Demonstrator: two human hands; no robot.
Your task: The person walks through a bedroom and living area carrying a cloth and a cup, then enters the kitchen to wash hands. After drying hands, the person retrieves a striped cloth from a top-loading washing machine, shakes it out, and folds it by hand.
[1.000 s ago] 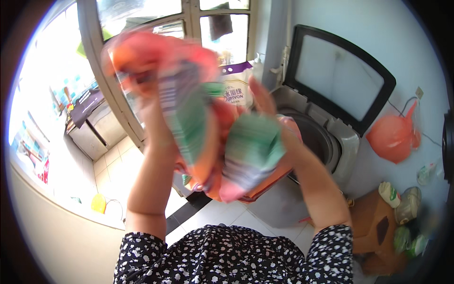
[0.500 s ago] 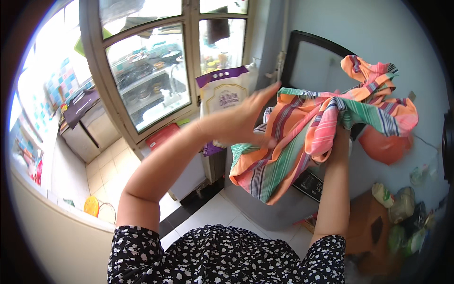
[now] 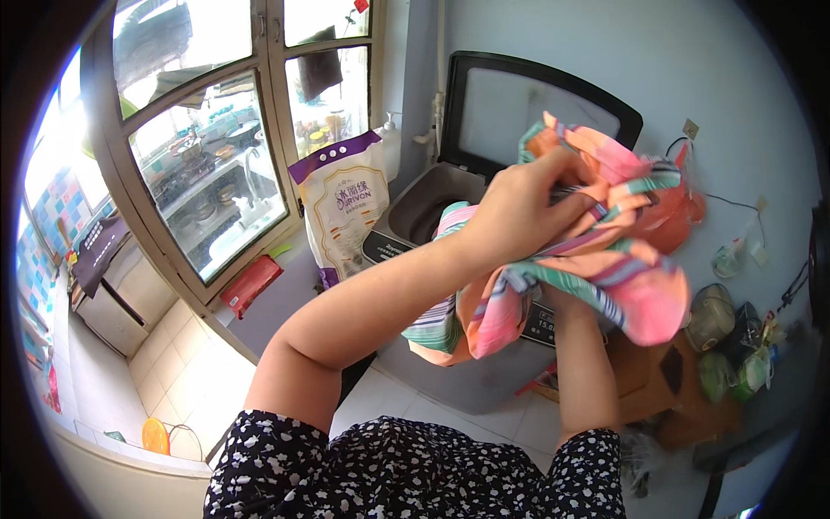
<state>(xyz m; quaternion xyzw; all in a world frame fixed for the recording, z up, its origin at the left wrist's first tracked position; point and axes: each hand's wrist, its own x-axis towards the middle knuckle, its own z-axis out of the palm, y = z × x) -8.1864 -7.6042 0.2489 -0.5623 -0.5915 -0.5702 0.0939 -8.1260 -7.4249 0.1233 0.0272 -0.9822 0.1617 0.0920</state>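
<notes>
A striped garment (image 3: 493, 320) in orange, pink and green is held up in front of me, bunched and partly smeared by motion. The fingers of my left hand (image 3: 540, 203) are closed on its upper part. My right forearm reaches up beneath the cloth, which hides that hand and its fingers. Behind and below the garment stands a grey washing machine (image 3: 432, 372), its dark-framed lid (image 3: 540, 99) raised. Part of an open tub (image 3: 424, 212) shows left of the garment.
A white and purple bag (image 3: 341, 203) stands left of the machine, near a red packet (image 3: 251, 285) and a pump bottle (image 3: 390, 147). A red plastic bag (image 3: 674, 212) hangs on the right wall. Cardboard (image 3: 644, 376) and several bags lie at the lower right. A glazed door (image 3: 203, 173) is at left.
My left hand was spread open beside the garment and is now closed on its upper part, farther right. The cloth is more bunched. The view has swung right, showing more of the machine.
</notes>
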